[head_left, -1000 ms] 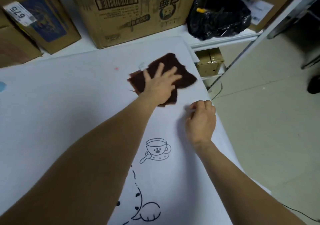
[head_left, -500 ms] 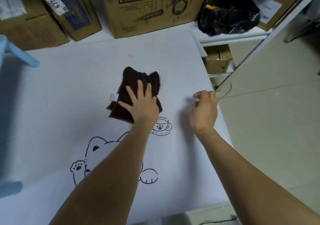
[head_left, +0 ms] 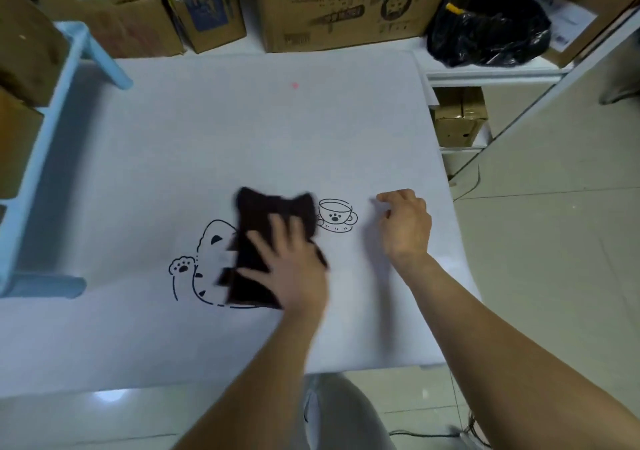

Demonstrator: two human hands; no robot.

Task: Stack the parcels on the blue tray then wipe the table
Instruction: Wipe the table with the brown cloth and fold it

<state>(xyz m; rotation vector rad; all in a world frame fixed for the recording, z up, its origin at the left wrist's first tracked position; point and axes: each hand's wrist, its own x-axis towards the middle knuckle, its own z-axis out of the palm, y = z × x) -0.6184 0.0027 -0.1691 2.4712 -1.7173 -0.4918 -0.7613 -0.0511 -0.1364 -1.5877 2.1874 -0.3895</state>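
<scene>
My left hand point(head_left: 294, 269) presses flat on a dark brown cloth point(head_left: 256, 228), which lies blurred over the cat drawing on the white table cover point(head_left: 207, 131). My right hand point(head_left: 405, 228) rests on the cover near its right edge, next to the printed cup; its fingers are loosely bent and hold nothing. At the far left the blue tray point(head_left: 65, 79) stands on the table with brown cardboard parcels point(head_left: 24, 48) on it, mostly cut off by the frame.
Cardboard boxes point(head_left: 339, 3) and a black plastic bag point(head_left: 485, 30) line the back of the table. A small box point(head_left: 457, 117) sits on a lower shelf at the right. Tiled floor lies to the right and in front.
My left hand has dragged the cloth from the far right of the table towards me and to the left, onto the cat drawing. The view has swung left, bringing the blue tray in.
</scene>
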